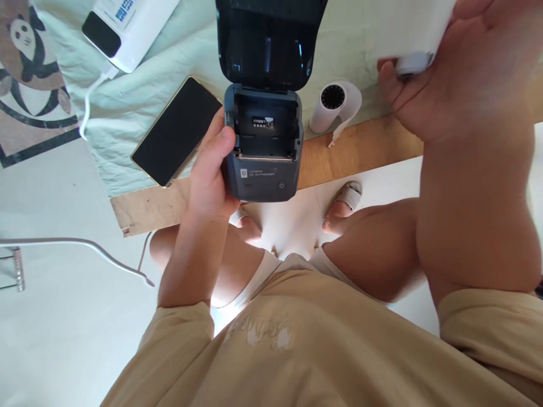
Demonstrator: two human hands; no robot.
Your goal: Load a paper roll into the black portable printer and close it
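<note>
In my left hand [208, 175] is a dark grey label printer [263, 180], gripped by its left side with the thumb on the rim. Its glossy black lid [267, 45] stands raised, and the bay inside holds no roll. At the upper right, my right hand [470, 85] is closed around a blurred white object [411, 28] with a small pale piece at its lower end; its kind is unclear. Right of the printer, a white paper roll [319, 116] with a black core lies on the table, its loose end curling outward.
A black-screened phone [176, 133] lies left of the printer on the pale green cloth [114, 147]. Behind it is a white device [131, 34] with a cable [87, 104]. The wooden table edge [360, 150] runs in front of my knees. A panda-patterned mat [34, 85] is at far left.
</note>
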